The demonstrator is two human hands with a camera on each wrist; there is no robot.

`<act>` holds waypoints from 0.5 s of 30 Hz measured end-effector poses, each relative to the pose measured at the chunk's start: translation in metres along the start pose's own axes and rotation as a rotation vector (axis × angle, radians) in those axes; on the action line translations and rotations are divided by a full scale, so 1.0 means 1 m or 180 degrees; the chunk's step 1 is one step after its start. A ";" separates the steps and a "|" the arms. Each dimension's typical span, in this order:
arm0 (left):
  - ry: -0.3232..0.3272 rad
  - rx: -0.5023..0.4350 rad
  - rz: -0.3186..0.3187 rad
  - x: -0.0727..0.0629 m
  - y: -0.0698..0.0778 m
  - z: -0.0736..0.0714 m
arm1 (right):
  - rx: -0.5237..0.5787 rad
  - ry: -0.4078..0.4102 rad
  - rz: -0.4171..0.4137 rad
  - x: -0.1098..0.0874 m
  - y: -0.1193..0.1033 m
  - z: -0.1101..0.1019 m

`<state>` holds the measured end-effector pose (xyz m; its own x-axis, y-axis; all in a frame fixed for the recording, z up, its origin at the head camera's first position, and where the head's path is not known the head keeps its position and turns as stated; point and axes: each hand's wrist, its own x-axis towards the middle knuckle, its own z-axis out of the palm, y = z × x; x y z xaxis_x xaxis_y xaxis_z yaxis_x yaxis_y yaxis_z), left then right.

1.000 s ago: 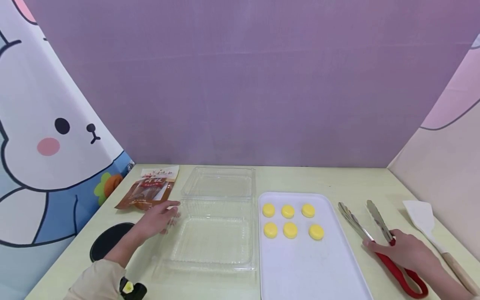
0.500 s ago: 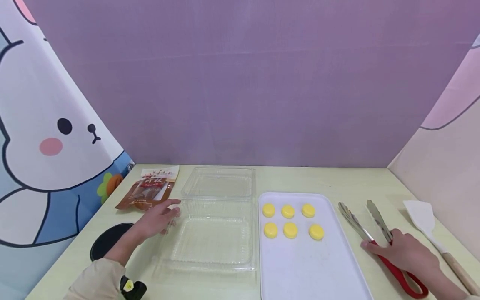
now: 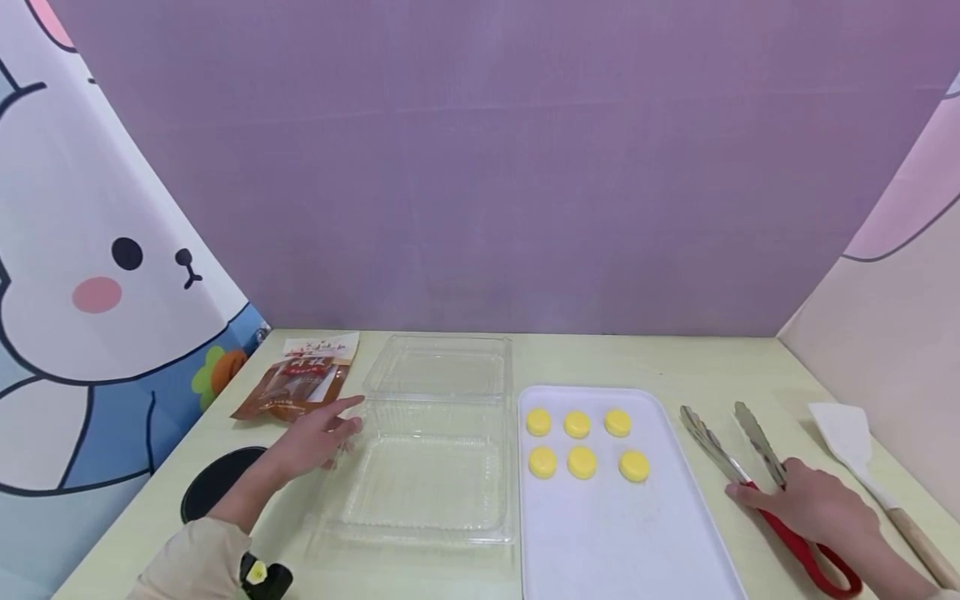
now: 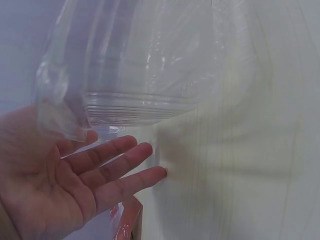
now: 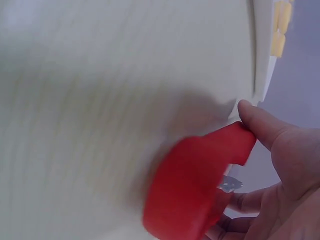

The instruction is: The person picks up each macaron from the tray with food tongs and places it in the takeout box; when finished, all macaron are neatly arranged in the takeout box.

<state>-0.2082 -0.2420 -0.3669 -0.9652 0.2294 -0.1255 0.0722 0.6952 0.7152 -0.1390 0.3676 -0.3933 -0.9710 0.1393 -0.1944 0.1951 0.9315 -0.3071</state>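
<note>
I see tongs point(image 3: 786, 535) right of tray point(image 3: 622, 546), long axis slanting away | right hand point(image 3: 817, 504), nearer, grasps them | left hand point(image 3: 315, 439), fingers loose, beside box point(image 3: 427, 487) left of tray

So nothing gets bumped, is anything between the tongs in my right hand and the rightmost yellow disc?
Only the white tray's raised right rim; nothing else visible stands between the red-handled tongs and that yellow disc.

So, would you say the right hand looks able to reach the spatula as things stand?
Probably yes: the spatula lies beside the right hand with nothing between them, though it would likely have to release the tongs first.
</note>
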 end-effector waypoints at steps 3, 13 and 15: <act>-0.0019 0.0006 0.0014 0.000 0.001 -0.001 | 0.0023 0.0072 -0.0105 0.002 0.002 -0.003; -0.0052 0.0012 -0.0101 -0.001 0.001 -0.001 | -0.0075 0.0244 -0.0288 0.008 -0.002 -0.027; -0.0062 -0.0010 -0.0119 -0.001 0.001 -0.002 | -0.0093 0.0361 -0.0369 0.009 -0.004 -0.031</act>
<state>-0.2076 -0.2426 -0.3650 -0.9622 0.2166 -0.1654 0.0355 0.7014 0.7119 -0.1525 0.3756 -0.3649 -0.9965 0.0658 -0.0523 0.0784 0.9526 -0.2938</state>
